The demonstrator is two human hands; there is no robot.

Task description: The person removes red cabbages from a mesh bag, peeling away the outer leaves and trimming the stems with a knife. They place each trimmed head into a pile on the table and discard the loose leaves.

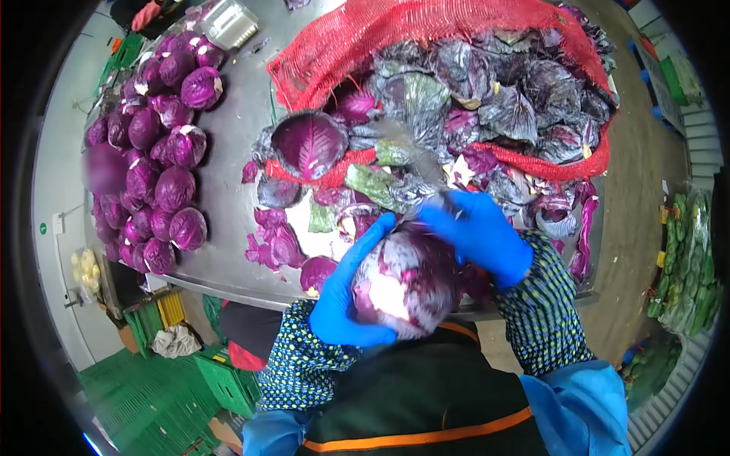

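Note:
My left hand (351,292), in a blue glove, is wrapped round the left side of a red cabbage (411,285) close to my body. The cabbage has a pale cut patch facing me. At its upper right edge is my right hand (483,235), also blue-gloved, its fingers smeared by motion. Whether they hold a leaf or anything else cannot be made out. A greyish blur lies just beyond those fingers. Loose cabbage leaves (274,242) lie on the table around the cabbage.
A red mesh bag (327,53) with dark-leaved cabbages (551,87) lies open on the metal table (232,163). Several smooth purple cabbages (175,188) are heaped at the left. A clear plastic tub (228,24) stands at the back. Green crates (137,399) are on the floor, lower left.

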